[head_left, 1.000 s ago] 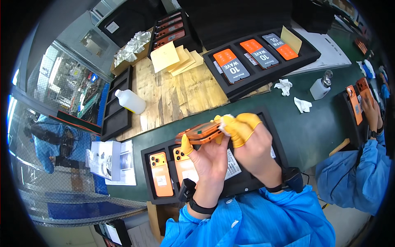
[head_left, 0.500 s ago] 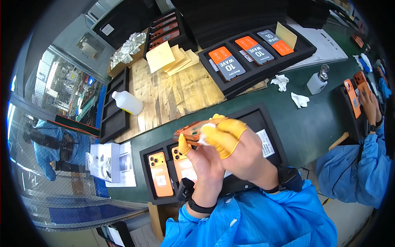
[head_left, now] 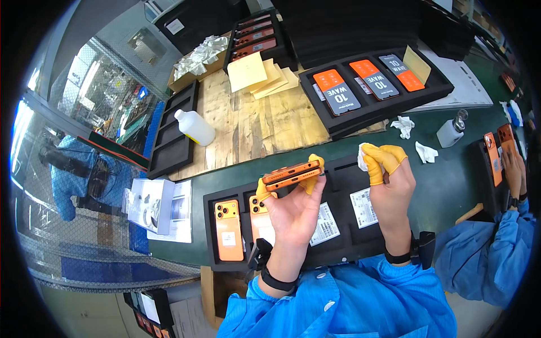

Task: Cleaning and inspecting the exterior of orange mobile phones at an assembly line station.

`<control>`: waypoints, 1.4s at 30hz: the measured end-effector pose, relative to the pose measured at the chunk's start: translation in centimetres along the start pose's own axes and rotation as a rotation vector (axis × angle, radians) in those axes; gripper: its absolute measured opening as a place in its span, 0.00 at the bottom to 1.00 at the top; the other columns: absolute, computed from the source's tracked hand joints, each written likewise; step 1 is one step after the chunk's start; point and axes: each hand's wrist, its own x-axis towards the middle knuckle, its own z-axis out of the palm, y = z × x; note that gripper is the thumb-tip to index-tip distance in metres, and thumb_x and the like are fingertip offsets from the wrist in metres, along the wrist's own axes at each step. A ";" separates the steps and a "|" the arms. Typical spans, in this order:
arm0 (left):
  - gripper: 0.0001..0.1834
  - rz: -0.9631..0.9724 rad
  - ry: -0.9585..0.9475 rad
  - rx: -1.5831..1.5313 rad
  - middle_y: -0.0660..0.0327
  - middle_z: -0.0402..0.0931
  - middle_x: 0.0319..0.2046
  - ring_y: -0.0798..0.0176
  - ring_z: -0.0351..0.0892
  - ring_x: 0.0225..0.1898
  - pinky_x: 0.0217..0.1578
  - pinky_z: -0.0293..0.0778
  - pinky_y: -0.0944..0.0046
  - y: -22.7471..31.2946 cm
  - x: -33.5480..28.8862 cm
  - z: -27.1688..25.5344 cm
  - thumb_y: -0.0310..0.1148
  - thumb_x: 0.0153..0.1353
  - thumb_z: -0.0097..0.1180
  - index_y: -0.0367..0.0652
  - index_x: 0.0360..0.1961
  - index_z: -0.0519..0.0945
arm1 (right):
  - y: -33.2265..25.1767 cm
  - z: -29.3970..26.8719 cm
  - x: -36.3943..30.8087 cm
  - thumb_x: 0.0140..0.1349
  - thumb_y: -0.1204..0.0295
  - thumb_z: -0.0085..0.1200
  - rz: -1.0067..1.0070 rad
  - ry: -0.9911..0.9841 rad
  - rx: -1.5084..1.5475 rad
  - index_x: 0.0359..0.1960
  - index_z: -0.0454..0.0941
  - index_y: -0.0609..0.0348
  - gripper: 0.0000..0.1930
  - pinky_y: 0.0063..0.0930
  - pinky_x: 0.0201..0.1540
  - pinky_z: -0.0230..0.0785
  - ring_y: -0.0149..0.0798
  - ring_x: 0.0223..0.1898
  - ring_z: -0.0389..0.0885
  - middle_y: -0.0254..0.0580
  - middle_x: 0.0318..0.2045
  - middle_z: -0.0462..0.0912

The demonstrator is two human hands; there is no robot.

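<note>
My left hand (head_left: 296, 217), in yellow finger cots, grips an orange phone (head_left: 290, 176) raised over the black tray. Its narrow edge with port and speaker holes faces me; a second similar edge shows above, and I cannot tell whether it is another phone or a reflection. To the right, apart from the phone, my right hand (head_left: 391, 188) pinches a white wipe (head_left: 362, 156) between yellow-covered fingertips. The black tray (head_left: 211, 236) below holds an orange phone (head_left: 230, 239) at its left end. Another phone (head_left: 260, 219) beside it is partly hidden by my left hand. White labels (head_left: 325, 225) lie farther right.
A white bottle (head_left: 195, 128) stands on the wooden board. Beyond are yellow paper sheets (head_left: 248, 72) and a black tray (head_left: 332, 127) of boxed-looking orange-and-grey phones. Wipes (head_left: 426, 152) and a metal-topped bottle (head_left: 451, 132) lie rightward, near a co-worker's hand (head_left: 513, 166).
My right hand has drawn away from the phone to the right, taking the wipe with it. The phone in my left hand has turned so its edge faces me. The whole view has shifted slightly.
</note>
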 end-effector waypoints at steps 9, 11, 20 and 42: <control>0.41 -0.065 -0.006 -0.034 0.42 0.61 0.55 0.41 0.62 0.58 0.62 0.60 0.45 -0.5 -0.2 0.2 0.52 0.54 0.60 0.29 0.56 0.60 | -2.6 0.6 -0.3 0.47 0.80 0.64 -0.080 0.000 0.076 0.38 0.80 0.59 0.14 0.31 0.34 0.73 0.46 0.33 0.79 0.46 0.33 0.78; 0.38 -0.074 -0.026 -0.015 0.43 0.62 0.55 0.42 0.62 0.59 0.62 0.60 0.45 -0.6 -0.2 0.1 0.53 0.56 0.56 0.32 0.55 0.62 | -2.7 0.6 -0.1 0.47 0.80 0.64 -0.110 -0.008 0.073 0.38 0.81 0.59 0.14 0.30 0.33 0.73 0.45 0.33 0.79 0.46 0.34 0.78; 0.34 -0.004 0.028 0.085 0.46 0.65 0.54 0.44 0.65 0.57 0.61 0.62 0.46 -1.3 -0.4 0.2 0.55 0.58 0.52 0.35 0.53 0.65 | -3.7 0.3 -0.3 0.47 0.78 0.65 -0.148 -0.027 0.039 0.38 0.81 0.59 0.14 0.30 0.31 0.72 0.44 0.31 0.78 0.45 0.33 0.78; 0.29 0.222 -0.074 0.451 0.54 0.75 0.47 0.56 0.73 0.49 0.53 0.70 0.58 -2.2 -0.8 -0.6 0.54 0.57 0.56 0.40 0.48 0.73 | -5.2 2.9 -0.6 0.39 0.75 0.61 -0.377 -0.143 0.118 0.37 0.81 0.61 0.17 0.33 0.40 0.76 0.45 0.38 0.79 0.45 0.37 0.79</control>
